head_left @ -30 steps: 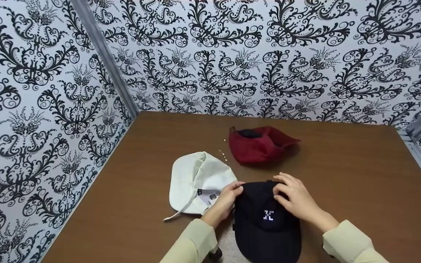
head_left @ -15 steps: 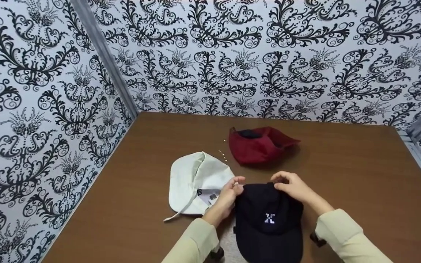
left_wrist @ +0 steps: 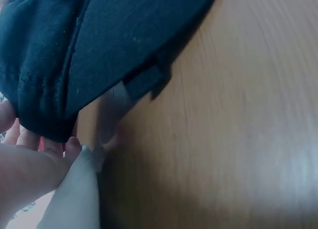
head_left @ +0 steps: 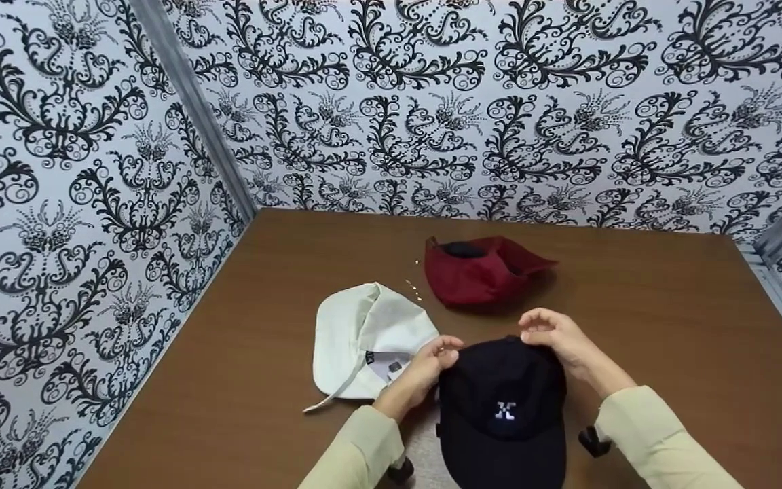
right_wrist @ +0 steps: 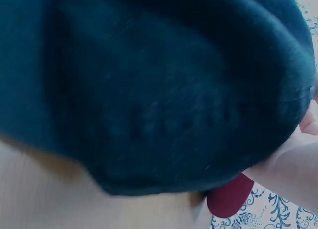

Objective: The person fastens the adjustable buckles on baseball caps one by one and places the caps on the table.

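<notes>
A black baseball cap (head_left: 486, 387) with a small white emblem faces the camera, its brim toward the near edge. My left hand (head_left: 426, 370) grips the crown's left side; in the left wrist view its fingers (left_wrist: 30, 138) curl under the edge of the fabric. At the top back of the crown, my right hand (head_left: 562, 343) pinches the cap between thumb and fingers. Dark fabric fills most of the right wrist view, with part of the right hand (right_wrist: 293, 154) at its edge. The inside of the black cap is hidden.
A cream cap (head_left: 340, 339) lies open side up left of the left hand, its strap trailing on the brown table (head_left: 241, 326). Farther back lies a dark red cap (head_left: 472, 282) on its side. Patterned walls (head_left: 418, 122) stand behind and at the left.
The right hand has shifted from the crown's right front to its top back. The black cap has moved slightly right. The cream and red caps stay in place.
</notes>
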`<state>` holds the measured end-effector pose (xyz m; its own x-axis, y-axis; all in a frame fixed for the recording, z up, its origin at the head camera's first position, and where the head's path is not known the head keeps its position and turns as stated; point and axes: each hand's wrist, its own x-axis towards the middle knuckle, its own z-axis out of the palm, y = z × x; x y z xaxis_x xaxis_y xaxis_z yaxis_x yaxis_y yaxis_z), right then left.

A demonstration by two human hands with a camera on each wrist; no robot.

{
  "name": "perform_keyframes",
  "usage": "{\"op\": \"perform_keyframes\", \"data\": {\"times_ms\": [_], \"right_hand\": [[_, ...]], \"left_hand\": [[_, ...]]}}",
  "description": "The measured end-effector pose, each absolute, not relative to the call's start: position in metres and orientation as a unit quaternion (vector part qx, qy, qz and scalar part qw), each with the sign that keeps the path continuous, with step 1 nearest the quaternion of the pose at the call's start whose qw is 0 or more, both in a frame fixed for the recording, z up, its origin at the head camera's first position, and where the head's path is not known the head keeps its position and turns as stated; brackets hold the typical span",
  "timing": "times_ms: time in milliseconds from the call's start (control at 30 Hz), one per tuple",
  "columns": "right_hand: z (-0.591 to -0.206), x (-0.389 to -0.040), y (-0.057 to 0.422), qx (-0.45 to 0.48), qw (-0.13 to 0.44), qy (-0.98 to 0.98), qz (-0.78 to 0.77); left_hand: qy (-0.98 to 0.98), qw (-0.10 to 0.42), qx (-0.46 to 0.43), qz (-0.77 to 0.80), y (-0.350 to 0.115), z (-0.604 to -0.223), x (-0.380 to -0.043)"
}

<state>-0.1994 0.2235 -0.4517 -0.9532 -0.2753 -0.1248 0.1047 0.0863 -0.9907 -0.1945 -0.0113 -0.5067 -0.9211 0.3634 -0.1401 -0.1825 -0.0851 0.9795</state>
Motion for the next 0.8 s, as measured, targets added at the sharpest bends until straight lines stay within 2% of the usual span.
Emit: {"op": "perform_keyframes", "data": {"times_ms": [133, 367, 567, 800], "right_hand": [[-0.454, -0.200, 0.228, -0.026, 0.140, 0.730, -0.668], [-0.470, -0.203, 0.254, -0.035, 0.165, 0.713, -0.681], [-0.473, -0.196, 0.279, -0.058, 0.234, 0.735, -0.634], [-0.475, -0.184, 0.295, -0.078, 0.319, 0.745, -0.581]], "left_hand": [[0.623, 0.197, 0.047, 0.756, -0.011, -0.511, -0.197], [0.637, 0.187, 0.023, 0.748, -0.015, -0.515, -0.198], [0.700, 0.175, 0.067, 0.689, -0.024, -0.509, -0.192], [0.857, 0.132, 0.092, 0.489, -0.030, -0.493, -0.176]]}}
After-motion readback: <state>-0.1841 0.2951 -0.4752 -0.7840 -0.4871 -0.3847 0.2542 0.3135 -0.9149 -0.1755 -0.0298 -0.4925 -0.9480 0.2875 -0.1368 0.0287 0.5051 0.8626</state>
